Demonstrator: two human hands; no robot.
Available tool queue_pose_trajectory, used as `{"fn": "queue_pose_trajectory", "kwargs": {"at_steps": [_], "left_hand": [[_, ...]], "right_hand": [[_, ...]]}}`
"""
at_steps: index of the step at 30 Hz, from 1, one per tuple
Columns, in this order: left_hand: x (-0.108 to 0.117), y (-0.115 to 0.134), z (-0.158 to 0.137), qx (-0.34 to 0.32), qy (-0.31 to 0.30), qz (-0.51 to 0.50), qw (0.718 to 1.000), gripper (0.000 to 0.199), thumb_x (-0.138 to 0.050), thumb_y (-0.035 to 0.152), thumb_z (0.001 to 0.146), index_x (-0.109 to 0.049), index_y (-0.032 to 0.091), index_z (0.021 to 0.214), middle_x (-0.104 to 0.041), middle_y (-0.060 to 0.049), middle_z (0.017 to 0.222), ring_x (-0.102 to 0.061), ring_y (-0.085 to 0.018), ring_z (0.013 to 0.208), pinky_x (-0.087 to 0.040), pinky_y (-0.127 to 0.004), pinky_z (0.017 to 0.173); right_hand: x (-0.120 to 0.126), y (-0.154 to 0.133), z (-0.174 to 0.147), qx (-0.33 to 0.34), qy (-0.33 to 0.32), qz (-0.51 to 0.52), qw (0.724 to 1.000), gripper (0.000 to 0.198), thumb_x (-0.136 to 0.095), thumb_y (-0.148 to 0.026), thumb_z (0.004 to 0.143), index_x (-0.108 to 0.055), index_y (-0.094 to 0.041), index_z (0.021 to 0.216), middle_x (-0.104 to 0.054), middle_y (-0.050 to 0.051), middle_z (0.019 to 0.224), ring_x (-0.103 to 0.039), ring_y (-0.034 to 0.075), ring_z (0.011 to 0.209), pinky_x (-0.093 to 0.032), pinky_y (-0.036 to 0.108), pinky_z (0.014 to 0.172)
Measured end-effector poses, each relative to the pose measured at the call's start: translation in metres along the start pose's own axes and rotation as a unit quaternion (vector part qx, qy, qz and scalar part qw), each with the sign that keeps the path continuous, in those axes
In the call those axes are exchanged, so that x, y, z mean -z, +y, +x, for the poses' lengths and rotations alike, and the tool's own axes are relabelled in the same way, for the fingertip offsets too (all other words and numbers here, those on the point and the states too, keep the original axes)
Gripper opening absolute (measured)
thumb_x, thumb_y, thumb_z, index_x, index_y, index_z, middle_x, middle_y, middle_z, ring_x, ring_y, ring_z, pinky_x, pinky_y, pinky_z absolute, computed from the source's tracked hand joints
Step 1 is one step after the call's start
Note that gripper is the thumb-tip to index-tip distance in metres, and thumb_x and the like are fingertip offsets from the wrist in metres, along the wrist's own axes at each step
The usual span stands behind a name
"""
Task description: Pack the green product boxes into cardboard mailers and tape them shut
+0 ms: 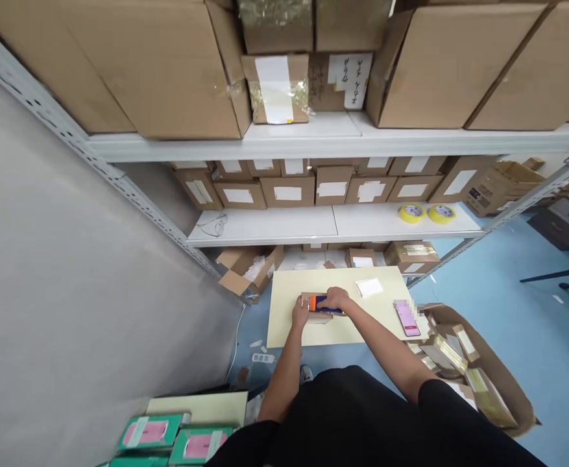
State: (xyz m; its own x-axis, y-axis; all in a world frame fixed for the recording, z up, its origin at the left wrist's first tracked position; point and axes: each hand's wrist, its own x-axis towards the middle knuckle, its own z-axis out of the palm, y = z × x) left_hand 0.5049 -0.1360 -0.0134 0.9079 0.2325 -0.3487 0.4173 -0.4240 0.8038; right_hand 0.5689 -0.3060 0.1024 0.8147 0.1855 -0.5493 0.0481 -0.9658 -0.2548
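Observation:
A small cardboard box [319, 318] rests on the cream-coloured table [284, 329]. My left hand [300, 312] grips its left end, fingers bent against the cardboard. Across the top of the box lies a blue and orange tape dispenser [320, 303], with my right hand [335, 298] closed over its right part. That hand hides some of the dispenser and of the box's right end. A white slip or packet [369, 287] is farther back on the table. Toward the right edge lies a phone with a pink screen [407, 319].
Shelves [265, 224] with cardboard boxes stand ahead, bearing two yellow tape rolls [412, 213]. An open carton [250, 266] sits behind the table's left corner. At right, a large carton [503, 376] holds several packed boxes. Green boxes [150, 431] lie lower left; a power strip [263, 358] is on the floor.

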Motion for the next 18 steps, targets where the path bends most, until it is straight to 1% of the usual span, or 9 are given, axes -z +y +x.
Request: {"fn": "queue_pose_trajectory", "kwargs": {"at_steps": [2, 4, 7, 9, 12, 15, 18], "left_hand": [[-0.004, 0.000, -0.003, 0.011, 0.013, 0.000, 1.000, 0.059, -0.037, 0.053, 0.107, -0.050, 0.022, 0.155, -0.068, -0.012, 0.143, -0.065, -0.026, 0.131, -0.051, -0.036, 0.106], [-0.009, 0.002, -0.005, 0.020, 0.030, 0.003, 0.999, 0.061, -0.034, 0.054, 0.108, -0.044, 0.023, 0.160, -0.065, -0.009, 0.147, -0.064, -0.023, 0.133, -0.051, -0.032, 0.108], [-0.026, 0.012, -0.007, 0.031, 0.050, 0.009, 0.998, 0.062, -0.038, 0.053, 0.107, -0.045, 0.022, 0.161, -0.068, -0.008, 0.144, -0.064, -0.023, 0.134, -0.049, -0.032, 0.111], [-0.044, 0.020, -0.010, 0.033, 0.042, 0.006, 0.999, 0.060, -0.040, 0.050, 0.108, -0.047, 0.021, 0.160, -0.070, -0.009, 0.141, -0.065, -0.023, 0.132, -0.049, -0.033, 0.112], [-0.079, 0.031, -0.015, 0.031, 0.011, 0.003, 0.999, 0.056, -0.042, 0.044, 0.108, -0.051, 0.018, 0.157, -0.068, -0.011, 0.143, -0.064, -0.025, 0.134, -0.049, -0.034, 0.113], [-0.111, 0.042, -0.019, 0.013, -0.001, -0.006, 1.000, 0.055, -0.044, 0.043, 0.107, -0.054, 0.017, 0.155, -0.068, -0.011, 0.143, -0.064, -0.025, 0.134, -0.050, -0.034, 0.112], [-0.133, 0.053, -0.023, 0.007, -0.013, -0.020, 1.000, 0.054, -0.048, 0.041, 0.106, -0.054, 0.019, 0.155, -0.070, -0.010, 0.140, -0.065, -0.025, 0.132, -0.050, -0.035, 0.113]], "right_hand": [[0.002, 0.006, -0.006, 0.021, -0.009, 0.003, 1.000, 0.063, -0.081, -0.068, 0.070, -0.081, -0.017, 0.106, -0.080, 0.020, 0.110, -0.077, 0.034, 0.102, -0.056, 0.033, 0.075], [0.003, 0.018, -0.015, 0.037, 0.002, 0.002, 0.999, 0.062, -0.077, -0.069, 0.075, -0.081, -0.016, 0.107, -0.080, 0.019, 0.113, -0.076, 0.033, 0.103, -0.055, 0.032, 0.075], [0.004, 0.041, -0.031, 0.030, 0.025, 0.005, 0.999, 0.063, -0.074, -0.072, 0.078, -0.080, -0.017, 0.108, -0.080, 0.017, 0.113, -0.077, 0.030, 0.103, -0.054, 0.030, 0.077], [0.003, 0.059, -0.040, 0.011, 0.039, 0.010, 0.999, 0.063, -0.072, -0.073, 0.080, -0.080, -0.017, 0.109, -0.080, 0.016, 0.113, -0.077, 0.029, 0.104, -0.053, 0.028, 0.077], [0.004, 0.089, -0.051, -0.022, 0.059, 0.015, 0.998, 0.064, -0.072, -0.074, 0.080, -0.080, -0.016, 0.108, -0.080, 0.017, 0.114, -0.076, 0.029, 0.105, -0.052, 0.029, 0.077], [0.007, 0.122, -0.060, -0.047, 0.057, 0.033, 0.997, 0.063, -0.076, -0.073, 0.078, -0.081, -0.016, 0.104, -0.081, 0.017, 0.110, -0.077, 0.030, 0.101, -0.051, 0.028, 0.073], [0.009, 0.157, -0.071, -0.050, 0.059, 0.058, 0.995, 0.063, -0.077, -0.075, 0.076, -0.080, -0.017, 0.101, -0.081, 0.014, 0.105, -0.076, 0.027, 0.096, -0.048, 0.026, 0.070]]}}
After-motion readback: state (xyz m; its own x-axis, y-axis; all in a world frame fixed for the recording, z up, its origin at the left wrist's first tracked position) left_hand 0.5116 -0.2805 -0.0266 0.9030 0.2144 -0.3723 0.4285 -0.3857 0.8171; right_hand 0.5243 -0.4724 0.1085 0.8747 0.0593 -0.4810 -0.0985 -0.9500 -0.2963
